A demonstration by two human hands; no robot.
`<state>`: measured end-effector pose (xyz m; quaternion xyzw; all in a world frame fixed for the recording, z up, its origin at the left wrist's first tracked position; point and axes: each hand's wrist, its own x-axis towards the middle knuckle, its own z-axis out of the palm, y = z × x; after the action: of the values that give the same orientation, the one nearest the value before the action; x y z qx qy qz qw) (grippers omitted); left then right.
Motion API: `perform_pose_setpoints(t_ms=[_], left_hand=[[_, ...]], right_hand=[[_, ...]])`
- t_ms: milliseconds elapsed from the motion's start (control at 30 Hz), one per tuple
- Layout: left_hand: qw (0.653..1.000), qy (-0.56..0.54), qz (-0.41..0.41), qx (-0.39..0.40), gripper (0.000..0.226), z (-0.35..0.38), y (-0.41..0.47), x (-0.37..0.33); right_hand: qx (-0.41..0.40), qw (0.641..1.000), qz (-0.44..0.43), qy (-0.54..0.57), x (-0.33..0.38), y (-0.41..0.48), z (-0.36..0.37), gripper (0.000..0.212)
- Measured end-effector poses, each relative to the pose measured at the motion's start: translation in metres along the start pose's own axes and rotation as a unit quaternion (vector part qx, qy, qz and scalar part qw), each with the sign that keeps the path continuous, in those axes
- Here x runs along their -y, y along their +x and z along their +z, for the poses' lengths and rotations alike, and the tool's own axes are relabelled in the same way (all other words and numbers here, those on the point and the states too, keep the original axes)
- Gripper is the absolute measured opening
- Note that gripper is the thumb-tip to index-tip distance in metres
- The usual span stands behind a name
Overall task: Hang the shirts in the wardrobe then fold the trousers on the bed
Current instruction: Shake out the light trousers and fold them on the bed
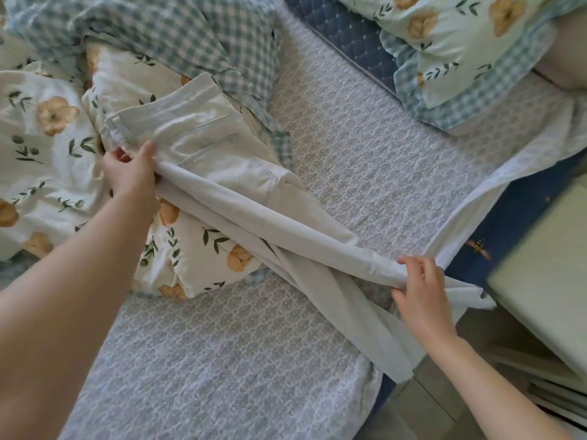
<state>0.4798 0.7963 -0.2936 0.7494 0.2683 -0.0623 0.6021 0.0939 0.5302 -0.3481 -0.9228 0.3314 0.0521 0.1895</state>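
**As both hands hold the pale trousers: legs not yet lined up**

While the waistband point(165, 106) lies up on the floral duvet point(47, 131), the trousers point(222, 160) run slantwise off it across the bed point(365, 147), seat and pockets uppermost. Legs not matched: the upper leg is stretched between the hands. The under leg point(365, 328) splays away from the duvet, its hem hanging past the bed's edge. No shirts in view. Judged to be the folding stage, first fold not yet made.

Left hand point(130, 176): at the seat seam, over the duvet. Thumb point(147, 150) lies on top of the cloth, the other fingers tucked under it, curled round the fabric edge.

Right hand point(422, 293): at the end far from the duvet, near the bed's edge. Fingers point(416, 265) bent over a gathered ridge of the upper leg, pinching it. Cloth runs taut between the two hands.

Handling, judged:
- Light woven cloth, limp, with no stiffness apart from waistband and pocket seams.
- Will sag and crease wherever unsupported; not slippery, not fragile.
- The hanging hem may drag the under leg off the bed.
- Best holds look like the waistband corners and the two hems together, seams matched. Mid-leg the cloth only bunches.
- The duvet underneath is lumpy; the flat sheet away from it looks better for smoothing.

Also noted: checked cover point(178, 36) beyond the duvet; pillow point(460, 49) across the bed from it.
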Motion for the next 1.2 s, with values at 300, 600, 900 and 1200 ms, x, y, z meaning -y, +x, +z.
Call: perform_pose_setpoints(t_ms=[300, 600, 900, 1200], left_hand=[[0.999, -0.001, 0.019, -0.038, 0.014, 0.022, -0.115, 0.089], [0.972, 0.138, -0.089, 0.167, 0.012, 0.056, -0.217, 0.176], [0.947, 0.209, -0.12, 0.212, 0.035, 0.061, -0.308, 0.23], [0.898, 0.243, -0.117, 0.347, 0.02, 0.076, -0.358, 0.237]], right_hand=[[0.061, 0.993, -0.054, 0.086, -0.026, -0.018, 0.011, 0.013], [0.085, 0.993, -0.026, -0.073, -0.078, -0.024, 0.018, 0.013], [0.025, 0.996, -0.059, 0.058, -0.106, -0.046, -0.015, 0.01], [-0.002, 0.98, -0.138, 0.146, -0.094, -0.086, -0.046, 0.013]])
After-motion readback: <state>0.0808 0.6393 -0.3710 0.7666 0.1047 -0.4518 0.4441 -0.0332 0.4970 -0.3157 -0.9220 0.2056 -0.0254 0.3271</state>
